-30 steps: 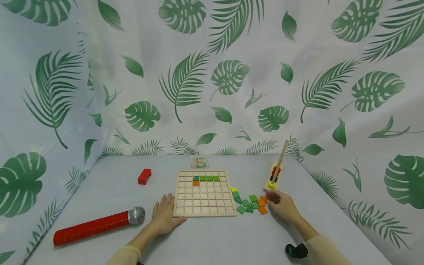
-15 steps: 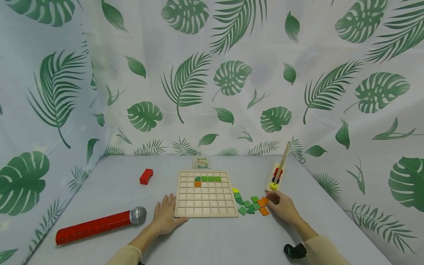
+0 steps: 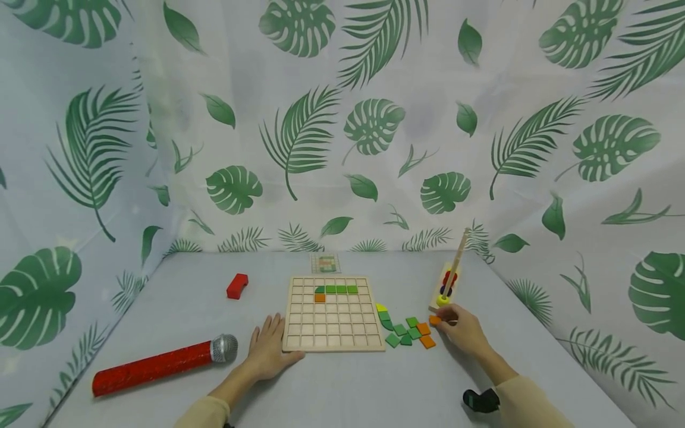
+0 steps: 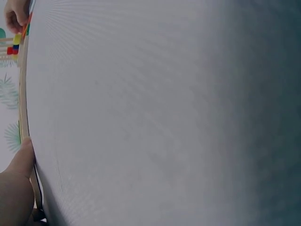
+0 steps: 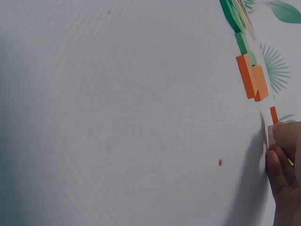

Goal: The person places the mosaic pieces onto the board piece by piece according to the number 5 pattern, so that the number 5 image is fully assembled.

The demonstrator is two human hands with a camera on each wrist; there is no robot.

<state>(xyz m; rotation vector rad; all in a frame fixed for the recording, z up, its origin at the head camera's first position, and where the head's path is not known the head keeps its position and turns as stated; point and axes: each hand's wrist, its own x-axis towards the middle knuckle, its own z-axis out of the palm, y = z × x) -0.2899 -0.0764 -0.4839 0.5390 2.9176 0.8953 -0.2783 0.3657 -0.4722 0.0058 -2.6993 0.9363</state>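
Flat on the table, my left hand rests against the left edge of the wooden grid board, fingers spread and thumb along its near corner. On that board sit a row of green tiles and one orange square tile. My right hand pinches another orange tile between thumb and fingers, just right of the loose pile. In the right wrist view this orange tile shows at the fingertips. Loose green tiles and orange tiles lie between board and right hand.
Behind the right hand stands a wooden toy with coloured beads and a slanting stick. A red microphone and a red block lie left. A patterned card lies behind the board. A black object is beside the right sleeve.
My right hand has drawn one orange tile slightly right, away from the pile, and now pinches it. The left hand stays at the board's edge.
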